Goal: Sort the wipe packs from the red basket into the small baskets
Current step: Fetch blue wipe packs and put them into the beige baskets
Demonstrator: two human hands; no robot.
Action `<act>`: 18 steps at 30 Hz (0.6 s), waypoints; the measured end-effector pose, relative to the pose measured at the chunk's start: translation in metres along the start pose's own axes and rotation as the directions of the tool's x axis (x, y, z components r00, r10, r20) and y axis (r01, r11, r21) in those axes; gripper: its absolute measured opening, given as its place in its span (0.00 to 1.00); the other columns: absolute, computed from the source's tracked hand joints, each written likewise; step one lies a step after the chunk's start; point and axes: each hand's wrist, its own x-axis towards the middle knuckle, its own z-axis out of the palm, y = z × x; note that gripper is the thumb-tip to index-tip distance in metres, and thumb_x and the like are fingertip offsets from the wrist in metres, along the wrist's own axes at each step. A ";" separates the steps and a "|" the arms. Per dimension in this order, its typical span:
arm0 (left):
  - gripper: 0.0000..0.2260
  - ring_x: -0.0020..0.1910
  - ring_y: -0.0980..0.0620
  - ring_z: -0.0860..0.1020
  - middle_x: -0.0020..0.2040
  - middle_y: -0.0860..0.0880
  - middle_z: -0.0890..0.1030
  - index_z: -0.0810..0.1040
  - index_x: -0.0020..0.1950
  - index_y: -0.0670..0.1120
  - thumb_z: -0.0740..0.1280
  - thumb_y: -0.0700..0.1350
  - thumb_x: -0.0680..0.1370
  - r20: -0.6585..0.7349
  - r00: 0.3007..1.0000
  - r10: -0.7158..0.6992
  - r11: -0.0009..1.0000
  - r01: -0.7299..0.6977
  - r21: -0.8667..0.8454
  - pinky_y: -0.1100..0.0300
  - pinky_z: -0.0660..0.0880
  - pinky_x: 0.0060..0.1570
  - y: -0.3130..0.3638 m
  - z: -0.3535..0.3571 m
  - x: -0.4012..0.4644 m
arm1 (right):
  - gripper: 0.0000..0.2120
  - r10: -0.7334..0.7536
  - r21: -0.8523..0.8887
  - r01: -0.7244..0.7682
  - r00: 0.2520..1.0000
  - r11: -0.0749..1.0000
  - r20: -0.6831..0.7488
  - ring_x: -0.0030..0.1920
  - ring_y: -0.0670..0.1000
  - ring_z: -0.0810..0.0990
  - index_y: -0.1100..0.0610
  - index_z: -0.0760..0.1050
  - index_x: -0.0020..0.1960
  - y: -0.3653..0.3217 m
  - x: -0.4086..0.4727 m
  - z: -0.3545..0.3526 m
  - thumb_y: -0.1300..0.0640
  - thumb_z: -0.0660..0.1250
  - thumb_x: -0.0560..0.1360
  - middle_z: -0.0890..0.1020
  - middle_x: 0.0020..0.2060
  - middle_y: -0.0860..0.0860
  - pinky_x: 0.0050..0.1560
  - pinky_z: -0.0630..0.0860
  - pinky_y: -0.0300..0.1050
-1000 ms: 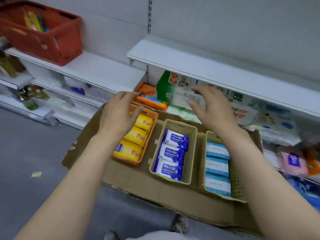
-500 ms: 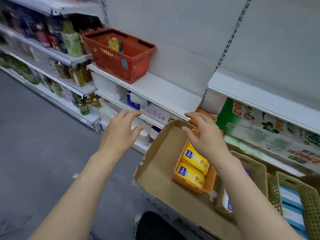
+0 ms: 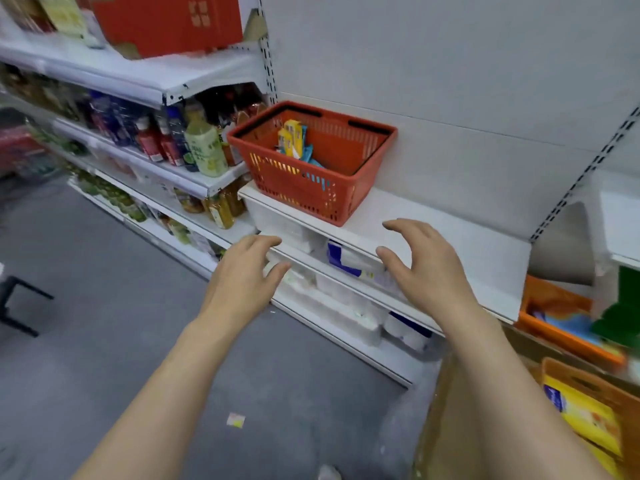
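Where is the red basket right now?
The red basket sits on the white shelf at the head view's upper centre, right of the drink bottles, beyond both empty hands.

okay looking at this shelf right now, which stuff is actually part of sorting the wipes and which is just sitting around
Part of the job:
red basket
yellow and blue wipe packs inside it
orange small basket holding yellow packs
left hand, right hand, both empty

Just sitting around:
drink bottles
red carton
paper scrap

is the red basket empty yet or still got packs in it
Not empty. The red basket on the white shelf holds yellow packs standing upright and blue packs beside them. How many, cannot tell.
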 end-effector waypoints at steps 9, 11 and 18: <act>0.18 0.65 0.50 0.72 0.64 0.52 0.76 0.75 0.67 0.51 0.67 0.54 0.79 0.032 0.990 0.136 0.987 -0.133 -0.094 0.55 0.69 0.62 -0.062 0.020 0.150 | 0.18 0.090 -0.067 -0.091 0.996 0.994 -0.022 0.67 0.47 0.71 0.48 0.73 0.67 -0.021 0.118 0.055 0.48 0.66 0.79 0.76 0.66 0.46 0.60 0.62 0.35; 0.18 0.66 0.52 0.71 0.65 0.52 0.75 0.75 0.67 0.51 0.67 0.54 0.79 0.034 0.983 0.182 0.977 -0.177 -0.115 0.58 0.68 0.62 -0.081 0.024 0.188 | 0.17 0.118 -0.078 -0.122 0.992 0.989 -0.053 0.66 0.47 0.71 0.48 0.74 0.67 -0.024 0.145 0.070 0.48 0.66 0.79 0.76 0.65 0.45 0.59 0.63 0.35; 0.17 0.64 0.47 0.72 0.63 0.48 0.77 0.76 0.66 0.48 0.68 0.52 0.79 0.056 0.967 0.249 0.957 -0.237 -0.167 0.52 0.69 0.62 -0.153 0.030 0.327 | 0.17 0.197 -0.105 -0.206 0.976 0.973 -0.091 0.58 0.51 0.77 0.53 0.76 0.65 -0.055 0.263 0.133 0.51 0.69 0.77 0.79 0.60 0.50 0.58 0.70 0.41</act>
